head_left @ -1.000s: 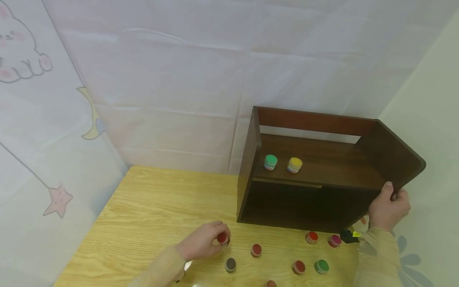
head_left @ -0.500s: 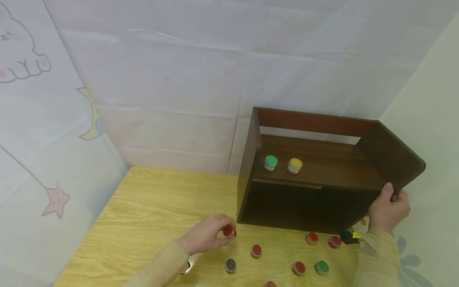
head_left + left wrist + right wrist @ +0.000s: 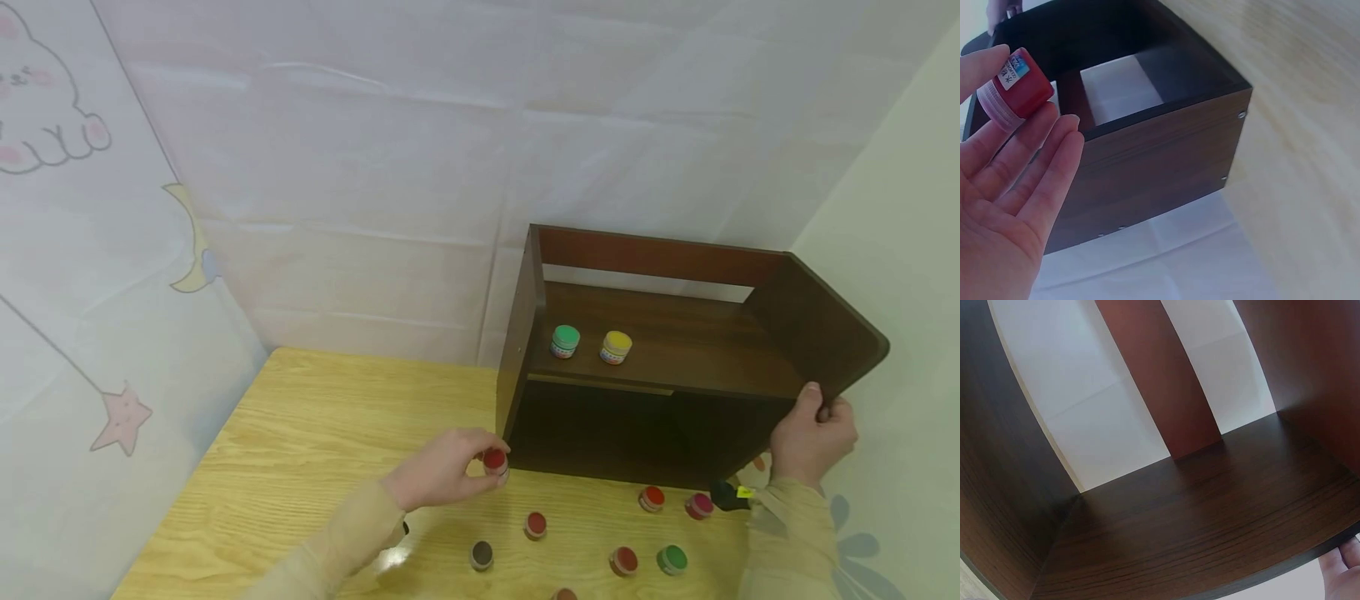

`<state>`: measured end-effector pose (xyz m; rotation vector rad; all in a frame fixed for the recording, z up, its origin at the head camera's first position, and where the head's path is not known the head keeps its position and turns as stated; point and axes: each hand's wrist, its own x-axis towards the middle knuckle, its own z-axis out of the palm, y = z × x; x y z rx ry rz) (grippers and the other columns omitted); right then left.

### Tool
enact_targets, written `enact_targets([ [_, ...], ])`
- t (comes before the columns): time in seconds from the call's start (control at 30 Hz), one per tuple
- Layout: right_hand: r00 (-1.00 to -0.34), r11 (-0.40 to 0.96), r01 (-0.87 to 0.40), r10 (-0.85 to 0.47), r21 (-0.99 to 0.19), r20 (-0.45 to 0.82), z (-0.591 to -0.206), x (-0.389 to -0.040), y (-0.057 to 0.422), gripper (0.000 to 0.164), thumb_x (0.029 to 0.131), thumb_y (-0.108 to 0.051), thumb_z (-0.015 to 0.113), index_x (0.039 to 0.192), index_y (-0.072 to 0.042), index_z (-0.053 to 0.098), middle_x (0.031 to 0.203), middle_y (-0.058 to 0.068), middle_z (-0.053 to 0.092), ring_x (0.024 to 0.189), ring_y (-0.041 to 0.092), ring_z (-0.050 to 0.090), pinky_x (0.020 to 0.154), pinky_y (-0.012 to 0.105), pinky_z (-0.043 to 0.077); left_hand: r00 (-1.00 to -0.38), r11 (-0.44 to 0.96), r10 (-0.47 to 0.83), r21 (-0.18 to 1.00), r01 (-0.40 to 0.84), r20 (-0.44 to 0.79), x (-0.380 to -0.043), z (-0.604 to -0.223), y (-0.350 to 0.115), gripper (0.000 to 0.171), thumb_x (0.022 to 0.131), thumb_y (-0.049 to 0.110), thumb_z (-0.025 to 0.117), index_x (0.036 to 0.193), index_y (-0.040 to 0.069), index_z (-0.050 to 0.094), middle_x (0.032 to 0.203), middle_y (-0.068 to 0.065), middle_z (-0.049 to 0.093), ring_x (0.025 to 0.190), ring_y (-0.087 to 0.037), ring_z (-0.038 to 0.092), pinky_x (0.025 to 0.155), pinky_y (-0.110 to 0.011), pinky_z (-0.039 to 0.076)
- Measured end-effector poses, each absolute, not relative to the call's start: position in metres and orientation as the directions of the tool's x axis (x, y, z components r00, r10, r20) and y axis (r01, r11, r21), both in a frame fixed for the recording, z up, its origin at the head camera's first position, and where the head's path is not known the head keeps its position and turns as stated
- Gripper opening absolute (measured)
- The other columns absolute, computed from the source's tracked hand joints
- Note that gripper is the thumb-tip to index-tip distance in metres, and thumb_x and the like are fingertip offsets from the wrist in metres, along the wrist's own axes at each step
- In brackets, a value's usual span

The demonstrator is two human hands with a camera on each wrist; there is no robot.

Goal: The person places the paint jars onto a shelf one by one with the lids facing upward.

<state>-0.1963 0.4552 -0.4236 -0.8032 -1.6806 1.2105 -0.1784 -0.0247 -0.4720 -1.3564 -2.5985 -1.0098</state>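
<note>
My left hand (image 3: 444, 469) pinches a small red paint jar (image 3: 495, 461) between thumb and fingertips, close to the lower left front corner of a dark brown wooden shelf (image 3: 705, 346). The left wrist view shows this red jar (image 3: 1029, 87) tilted, with a white-and-blue label. At the shelf's right side panel, my right hand (image 3: 813, 437) grips the front edge; in the right wrist view only some of its fingers (image 3: 1342, 570) show at the lower right. A green-lidded jar (image 3: 565, 342) and a yellow-lidded jar (image 3: 616, 347) stand upright on the upper board, towards its left.
On the wooden table (image 3: 322, 417) before the shelf stand several more jars, among them a dark grey one (image 3: 482, 555), a dark red one (image 3: 536, 525), a green one (image 3: 672, 559) and a magenta one (image 3: 700, 505). Pale printed sheets hang behind and beside.
My left hand has moved right and away from me with the red paint jar, up to the shelf's lower left corner. My right hand keeps its grip on the side panel.
</note>
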Motion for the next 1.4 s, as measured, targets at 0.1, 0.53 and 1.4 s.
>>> enact_targets([
  [0.1, -0.4, 0.312, 0.007, 0.872, -0.95, 0.284, -0.423, -0.196, 0.456, 0.028, 0.101, -0.036, 0.056, 0.074, -0.028, 0.051, 0.066, -0.015, 0.042, 0.066, 0.003, 0.039, 0.062, 0.018, 0.029, -0.609, 0.417, 0.728, 0.503, 0.757, 0.314, -0.182, -0.463, -0.023, 0.029, 0.094, 0.027, 0.071, 0.114, 0.007, 0.074, 0.099, 0.008, 0.072, 0.09, 0.0, 0.064, 0.085, -0.018, 0.055],
  [0.53, -0.404, 0.298, 0.004, 0.874, -0.955, 0.271, -0.425, -0.195, 0.455, 0.025, 0.1, -0.036, 0.057, 0.076, -0.031, 0.053, 0.068, -0.017, 0.046, 0.069, 0.001, 0.042, 0.068, 0.018, 0.032, -0.568, 0.415, 0.739, 0.419, 0.808, 0.363, -0.193, -0.418, -0.016, 0.038, 0.092, 0.033, 0.074, 0.12, 0.007, 0.072, 0.098, 0.007, 0.073, 0.09, -0.003, 0.067, 0.085, -0.023, 0.057],
  [1.4, -0.405, 0.307, 0.013, 0.872, -0.952, 0.276, -0.425, -0.195, 0.456, 0.025, 0.1, -0.038, 0.057, 0.077, -0.031, 0.054, 0.067, -0.017, 0.044, 0.069, 0.003, 0.04, 0.066, 0.019, 0.03, -0.373, 0.339, 0.697, 0.177, 0.924, 0.613, -0.204, -0.312, 0.0, 0.036, 0.085, 0.038, 0.079, 0.108, 0.01, 0.078, 0.089, 0.007, 0.074, 0.078, -0.004, 0.064, 0.074, -0.019, 0.053],
])
